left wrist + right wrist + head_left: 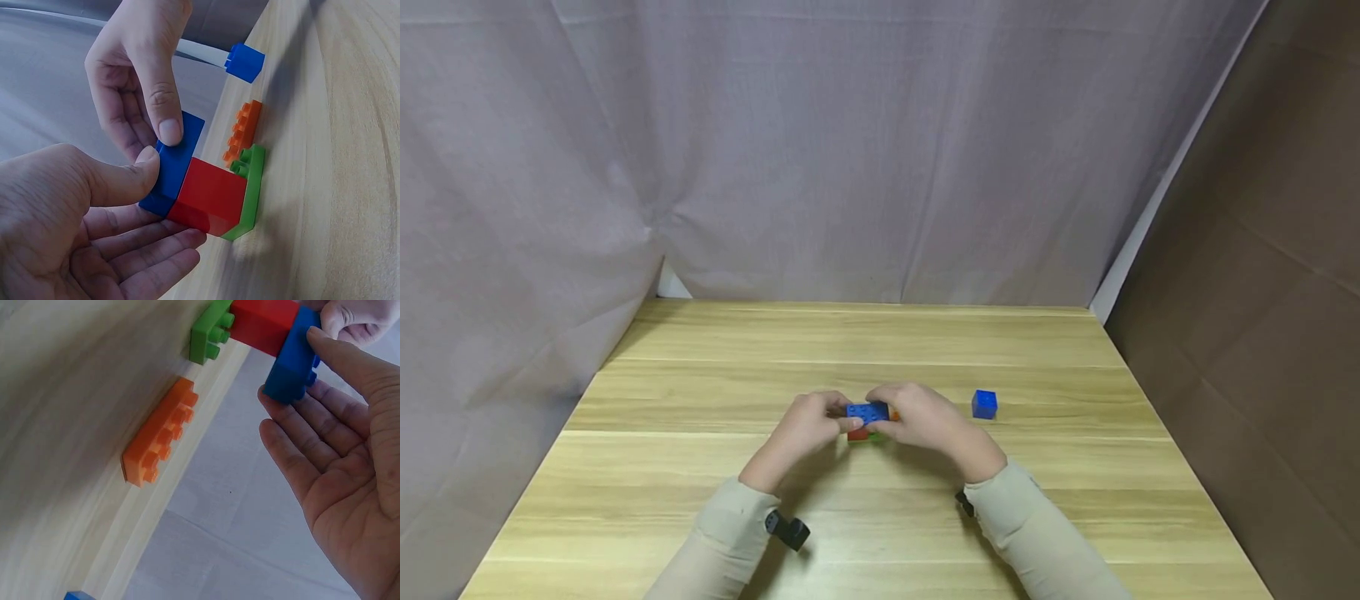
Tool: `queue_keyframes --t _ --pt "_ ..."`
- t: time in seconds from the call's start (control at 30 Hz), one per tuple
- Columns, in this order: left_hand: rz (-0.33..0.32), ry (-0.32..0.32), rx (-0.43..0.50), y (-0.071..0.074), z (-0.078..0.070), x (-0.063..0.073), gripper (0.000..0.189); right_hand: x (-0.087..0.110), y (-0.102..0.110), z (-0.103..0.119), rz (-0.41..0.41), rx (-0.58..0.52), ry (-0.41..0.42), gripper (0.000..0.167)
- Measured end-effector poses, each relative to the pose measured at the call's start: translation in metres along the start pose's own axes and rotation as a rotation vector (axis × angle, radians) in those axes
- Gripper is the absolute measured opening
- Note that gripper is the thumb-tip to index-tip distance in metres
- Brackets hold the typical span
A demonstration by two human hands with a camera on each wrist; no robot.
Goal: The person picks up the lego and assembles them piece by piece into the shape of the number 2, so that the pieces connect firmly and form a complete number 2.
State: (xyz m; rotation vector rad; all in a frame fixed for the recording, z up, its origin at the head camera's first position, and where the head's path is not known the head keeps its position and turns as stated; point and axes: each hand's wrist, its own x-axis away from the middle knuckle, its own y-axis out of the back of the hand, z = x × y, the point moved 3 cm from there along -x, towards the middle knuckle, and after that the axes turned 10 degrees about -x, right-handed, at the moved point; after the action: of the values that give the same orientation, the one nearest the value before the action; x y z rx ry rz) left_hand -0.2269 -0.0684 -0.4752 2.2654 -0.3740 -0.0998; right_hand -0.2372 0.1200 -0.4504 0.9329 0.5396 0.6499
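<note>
Both hands hold one long blue toy brick [867, 412] from its two ends. It lies on top of a red brick [209, 195], which sits on a green brick [253, 194] on the table. The left hand [808, 427] pinches the blue brick's left end between thumb and fingers, its fingertips also beside the red brick. At the other end the right hand [922, 419] pinches with the thumb on the near side and the fingers behind. The blue brick's right part juts out past the red one, above the green studs.
An orange brick [158, 434] lies studs up on the wooden table [880, 508], just right of the stack. Farther right stands a small blue brick [984, 404]. A grey cloth [850, 150] hangs along the table's back edge.
</note>
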Motion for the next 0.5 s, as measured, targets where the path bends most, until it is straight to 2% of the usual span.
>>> queue_keyframes --t 0.2,0.5 --pt "-0.010 -0.002 -0.016 -0.001 0.001 -0.001 0.027 0.004 0.007 -0.003 0.007 -0.018 -0.049 0.044" --pt "-0.010 0.010 -0.016 -0.002 0.002 -0.002 0.029 0.010 0.013 -0.010 -0.009 -0.005 -0.103 0.046"
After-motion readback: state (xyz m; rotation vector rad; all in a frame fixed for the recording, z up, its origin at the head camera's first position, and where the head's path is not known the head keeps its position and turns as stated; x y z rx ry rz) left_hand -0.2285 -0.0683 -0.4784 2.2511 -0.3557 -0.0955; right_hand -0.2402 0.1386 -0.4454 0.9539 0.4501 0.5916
